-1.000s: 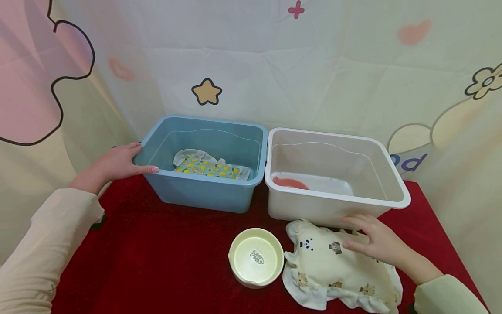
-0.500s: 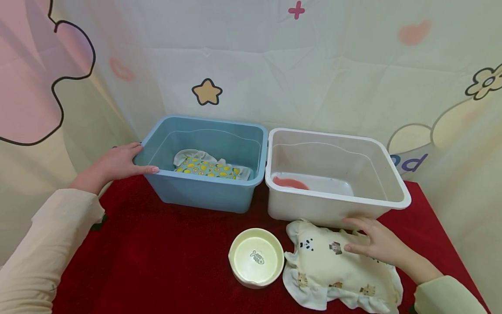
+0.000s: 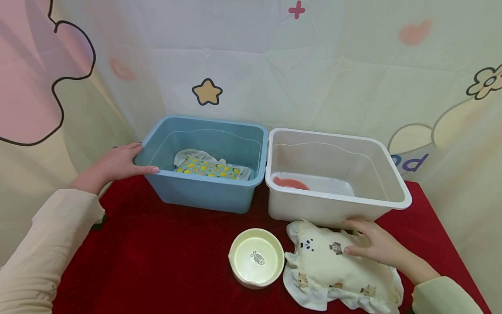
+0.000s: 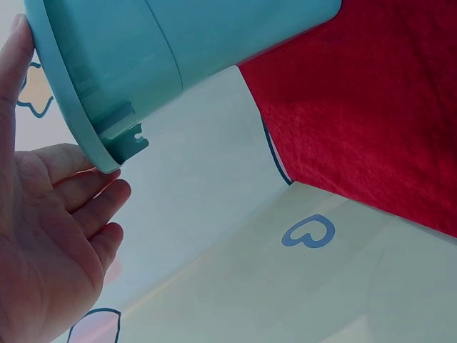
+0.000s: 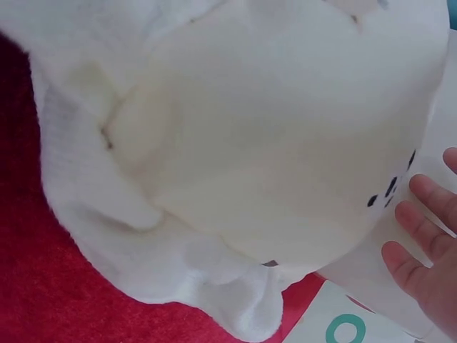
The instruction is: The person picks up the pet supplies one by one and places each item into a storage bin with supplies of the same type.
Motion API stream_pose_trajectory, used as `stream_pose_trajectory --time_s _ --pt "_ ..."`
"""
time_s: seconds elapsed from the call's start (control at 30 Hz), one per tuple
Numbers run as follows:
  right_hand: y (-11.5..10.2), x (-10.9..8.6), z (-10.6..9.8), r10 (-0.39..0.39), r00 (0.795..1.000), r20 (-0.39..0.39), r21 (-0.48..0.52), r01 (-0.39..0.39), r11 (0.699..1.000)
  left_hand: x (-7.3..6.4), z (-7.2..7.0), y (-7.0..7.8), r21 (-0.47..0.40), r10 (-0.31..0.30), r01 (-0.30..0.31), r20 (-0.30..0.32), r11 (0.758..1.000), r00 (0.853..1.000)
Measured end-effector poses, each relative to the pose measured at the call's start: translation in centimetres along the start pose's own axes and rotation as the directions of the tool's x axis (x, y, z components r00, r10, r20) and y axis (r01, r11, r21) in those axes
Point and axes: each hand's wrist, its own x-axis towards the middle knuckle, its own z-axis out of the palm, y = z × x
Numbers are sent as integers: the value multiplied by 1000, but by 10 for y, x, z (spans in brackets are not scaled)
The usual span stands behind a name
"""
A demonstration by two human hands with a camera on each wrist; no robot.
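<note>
Right hand dipped, left hand on blue tub, both unclenched; tab only in wrist view.

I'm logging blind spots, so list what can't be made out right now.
- Head: near part of the lemon-print cushion, behind the front wall of the blue bin.
- Head: near part of the coral object, behind the front wall of the white bin.
- Head: some of the animal-print cushion, under the right hand.
- Left wrist: part of the left hand, beyond the left edge.
</note>
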Motion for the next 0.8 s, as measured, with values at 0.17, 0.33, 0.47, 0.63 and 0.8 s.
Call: stream_pose_trajectory --time_s 0.17,0.33,0.47,0.63,0.8 --pt "0 -1 2 24 1000 18 19 -25 1000 0 0 0 -3 1 -1 3 1000 1000" --pt "0 -2 3 56 997 46 35 -58 998 0 0 0 2 1 -1 6 1000 1000" --pt "-1 -3 4 70 996 61 35 -73 997 0 0 1 -4 -5 5 7 1000 1000" --pt "0 -3 6 66 996 66 39 -69 997 0 -1 2 -4 -4 4 10 1000 1000" --pt "1 -4 6 62 996 67 34 -64 997 0 -1 3 -5 -4 4 9 1000 1000"
